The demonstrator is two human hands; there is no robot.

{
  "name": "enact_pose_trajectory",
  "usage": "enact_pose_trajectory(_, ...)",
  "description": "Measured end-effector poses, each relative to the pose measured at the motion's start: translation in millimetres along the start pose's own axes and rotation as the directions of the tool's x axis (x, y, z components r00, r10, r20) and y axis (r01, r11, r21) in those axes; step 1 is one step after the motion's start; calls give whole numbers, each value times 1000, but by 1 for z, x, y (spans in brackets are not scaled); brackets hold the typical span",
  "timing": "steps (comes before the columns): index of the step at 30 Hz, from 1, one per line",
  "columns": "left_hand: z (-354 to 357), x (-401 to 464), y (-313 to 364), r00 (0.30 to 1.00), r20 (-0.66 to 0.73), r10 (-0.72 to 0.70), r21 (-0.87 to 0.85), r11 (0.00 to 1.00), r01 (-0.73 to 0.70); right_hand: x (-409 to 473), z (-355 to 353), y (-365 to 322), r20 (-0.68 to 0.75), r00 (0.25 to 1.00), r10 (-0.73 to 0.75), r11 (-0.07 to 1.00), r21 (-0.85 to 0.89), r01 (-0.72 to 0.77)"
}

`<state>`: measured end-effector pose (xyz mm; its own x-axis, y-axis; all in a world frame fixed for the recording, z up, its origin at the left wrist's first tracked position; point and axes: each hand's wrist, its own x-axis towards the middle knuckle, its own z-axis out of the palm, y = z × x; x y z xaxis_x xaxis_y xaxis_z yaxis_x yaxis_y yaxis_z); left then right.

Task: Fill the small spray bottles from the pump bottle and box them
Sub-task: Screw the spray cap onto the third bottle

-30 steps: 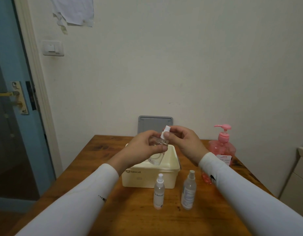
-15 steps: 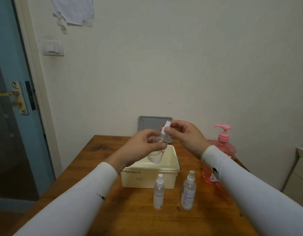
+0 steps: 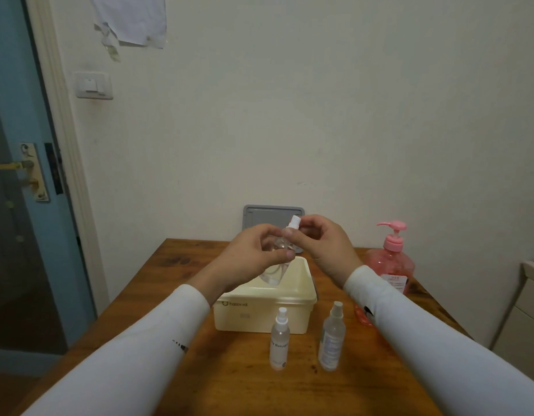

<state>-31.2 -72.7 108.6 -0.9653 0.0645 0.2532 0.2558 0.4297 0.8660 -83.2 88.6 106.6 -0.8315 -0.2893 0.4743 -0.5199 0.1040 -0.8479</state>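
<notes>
Over the cream plastic box (image 3: pixel 301 298), my left hand (image 3: pixel 253 259) grips a clear small spray bottle (image 3: pixel 274 273) by its body. My right hand (image 3: pixel 322 244) pinches the bottle's white spray cap (image 3: pixel 294 221) at the top. Two more small spray bottles stand upright on the table in front of the box: a left one (image 3: pixel 279 340) and a right one (image 3: pixel 332 340). The pink pump bottle (image 3: pixel 391 259) stands at the right, behind my right forearm.
A grey lid (image 3: pixel 271 216) leans against the wall behind the box. The wooden table (image 3: pixel 229 379) ends near a blue door (image 3: pixel 19 205) at left and a pale cabinet (image 3: pixel 526 307) at right.
Both hands rose slightly with the clear bottle. The right hand's fingers shifted on the white cap, turning at the bottle's top. The standing bottles stayed put.
</notes>
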Motion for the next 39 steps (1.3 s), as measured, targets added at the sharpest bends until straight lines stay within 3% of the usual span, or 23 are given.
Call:
enact_pose_trajectory(6,1,0,3,1000,5,15,-8,1000,-15,-5,10,-1,74,996,40,990,132,-50)
enact_pose_trajectory(14,-4,0,4,1000,2,-21,6,1000,21,0,0,-2,109,993,40,998,34,-44)
enact_pose_trajectory(19,0,0,6,1000,3,-3,11,1000,3,0,2,-1,35,999,41,999,-16,-40)
enact_pose_trajectory(29,2,0,7,999,30,-22,-53,998,24,1,8,-3,103,991,91,975,195,-110)
enact_pose_trajectory(39,0,2,0,999,14,-52,52,997,52,3,0,4,92,992,86,996,0,-87)
